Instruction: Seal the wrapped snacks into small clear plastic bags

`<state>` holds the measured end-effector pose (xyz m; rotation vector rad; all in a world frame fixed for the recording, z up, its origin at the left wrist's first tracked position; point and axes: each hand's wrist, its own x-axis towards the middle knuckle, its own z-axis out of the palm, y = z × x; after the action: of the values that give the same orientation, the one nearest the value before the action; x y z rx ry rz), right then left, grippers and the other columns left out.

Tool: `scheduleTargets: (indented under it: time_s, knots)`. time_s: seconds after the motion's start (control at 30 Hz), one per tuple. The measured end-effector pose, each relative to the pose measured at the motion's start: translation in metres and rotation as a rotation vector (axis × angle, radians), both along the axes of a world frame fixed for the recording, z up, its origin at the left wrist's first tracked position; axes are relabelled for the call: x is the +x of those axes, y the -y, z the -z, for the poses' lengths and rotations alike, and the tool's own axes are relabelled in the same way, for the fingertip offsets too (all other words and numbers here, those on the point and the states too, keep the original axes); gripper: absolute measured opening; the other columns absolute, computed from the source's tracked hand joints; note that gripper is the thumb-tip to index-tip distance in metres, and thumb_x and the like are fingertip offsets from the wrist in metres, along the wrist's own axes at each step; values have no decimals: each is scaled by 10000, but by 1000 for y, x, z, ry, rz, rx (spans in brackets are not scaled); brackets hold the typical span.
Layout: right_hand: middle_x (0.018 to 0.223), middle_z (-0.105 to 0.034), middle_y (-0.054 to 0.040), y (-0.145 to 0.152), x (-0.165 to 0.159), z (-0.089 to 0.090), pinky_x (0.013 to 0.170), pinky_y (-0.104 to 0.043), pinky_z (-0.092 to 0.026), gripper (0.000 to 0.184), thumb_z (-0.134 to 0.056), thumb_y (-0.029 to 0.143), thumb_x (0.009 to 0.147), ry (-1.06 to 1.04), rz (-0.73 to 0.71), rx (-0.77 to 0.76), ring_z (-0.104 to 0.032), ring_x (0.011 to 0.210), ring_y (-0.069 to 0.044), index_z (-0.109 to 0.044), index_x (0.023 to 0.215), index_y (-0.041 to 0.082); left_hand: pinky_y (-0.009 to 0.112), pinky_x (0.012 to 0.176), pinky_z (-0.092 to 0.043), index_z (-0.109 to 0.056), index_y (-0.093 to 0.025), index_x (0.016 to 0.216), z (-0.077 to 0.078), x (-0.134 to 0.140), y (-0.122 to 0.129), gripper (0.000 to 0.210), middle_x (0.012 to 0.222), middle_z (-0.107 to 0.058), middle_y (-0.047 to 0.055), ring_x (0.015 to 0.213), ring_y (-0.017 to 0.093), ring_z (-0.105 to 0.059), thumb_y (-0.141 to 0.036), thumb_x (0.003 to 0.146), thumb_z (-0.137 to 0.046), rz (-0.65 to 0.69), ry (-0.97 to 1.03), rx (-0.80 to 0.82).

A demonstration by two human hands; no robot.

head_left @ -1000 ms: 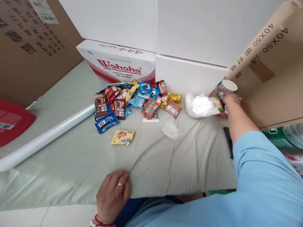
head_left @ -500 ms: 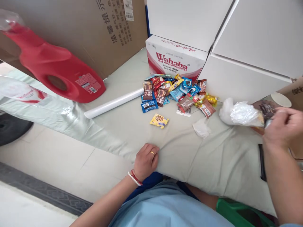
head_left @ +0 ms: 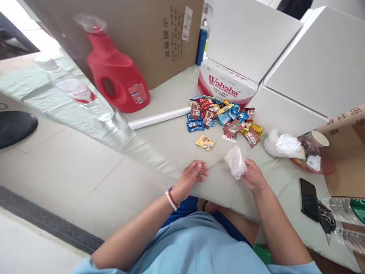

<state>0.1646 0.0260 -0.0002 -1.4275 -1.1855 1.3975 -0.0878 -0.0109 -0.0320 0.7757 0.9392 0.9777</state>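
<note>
My right hand grips a crumpled clear plastic bag, held just over the cloth. To its left, my left hand hovers near the cloth's front edge with fingers apart and nothing in them. A yellow snack packet lies by itself beyond my left hand. Behind it, a heap of small wrapped snacks in blue, brown, red and yellow rests against a Wahaha water carton. A white plastic roll points at the heap from the left.
At left stand a red detergent jug and a clear water bottle. On the right are a bundled plastic bag, a reddish bowl with packets, a paper cup, a phone, keys and bottles. White boxes stand behind.
My right hand has moved left from the bowl and taken up the plastic bag that lay on the cloth. My left hand has lifted and spread its fingers. The view has shifted.
</note>
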Motion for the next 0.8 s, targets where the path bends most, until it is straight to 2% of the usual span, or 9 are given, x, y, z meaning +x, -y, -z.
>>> scheduleTargets:
  time_s: [0.1,0.17,0.27,0.4,0.47,0.57,0.63,0.7,0.8]
  knots:
    - [621,-575,6,20,-35,-1,528,-241,-324,426,-861,564,673,-100,-222,-128,-401,536,-92,-700,674,170,363,784,-564,-682,-174,1057,-7,13,-10,537,1072,-700,115,986,235,-670,-654,819,-703,186,328,-247]
    - [615,-557,19,25,-42,-1,526,-231,-309,377,-847,531,726,-81,-228,-117,-376,540,-83,-735,727,171,320,769,-551,-691,-159,930,-6,14,-17,467,920,-706,71,884,195,-678,-520,696,-872,169,396,-254]
    - [731,-630,10,27,-37,-4,574,-224,-390,292,-869,453,734,-107,-49,-33,-463,614,-93,-788,864,204,256,769,-528,-644,-165,811,0,4,-22,415,815,-688,3,779,125,-669,-279,575,-965,-12,451,-209]
    - [1085,-718,-32,32,-31,-9,823,-292,-534,292,-894,425,693,-321,134,14,-639,941,-171,-788,905,254,213,641,-493,-615,-178,850,3,-9,-19,381,717,-640,-27,640,89,-612,-291,661,-925,62,495,-191]
    - [1012,-726,-25,36,-34,-10,812,-320,-559,293,-886,431,699,-410,199,-1,-656,904,-176,-769,915,272,173,511,-382,-608,-185,873,2,-10,-17,372,672,-598,-43,533,56,-512,-332,700,-904,108,471,-157]
    - [744,-640,24,37,-38,-8,619,-249,-521,297,-881,441,711,-377,284,-8,-569,639,-115,-727,885,255,174,449,-244,-611,-197,867,0,-9,-17,349,641,-540,-62,479,37,-388,-364,729,-884,93,415,-107]
    - [643,-546,49,37,-38,-6,524,-204,-440,316,-857,478,747,-245,295,24,-477,550,-85,-700,855,226,175,525,-330,-632,-192,821,-4,-8,-18,315,696,-558,-46,574,53,-468,-339,721,-892,44,385,-43]
    - [601,-480,63,37,-37,-4,471,-193,-368,350,-818,527,785,-125,285,59,-416,511,-75,-676,834,210,206,727,-442,-647,-174,752,-11,-7,-19,297,914,-650,9,845,104,-600,-297,686,-911,48,392,39]
    - [607,-472,60,38,-38,-4,442,-204,-316,398,-800,572,780,-104,239,41,-374,490,-73,-649,806,205,280,924,-443,-631,-154,684,-21,0,-16,321,1225,-641,65,1146,202,-584,-283,645,-922,211,508,61]
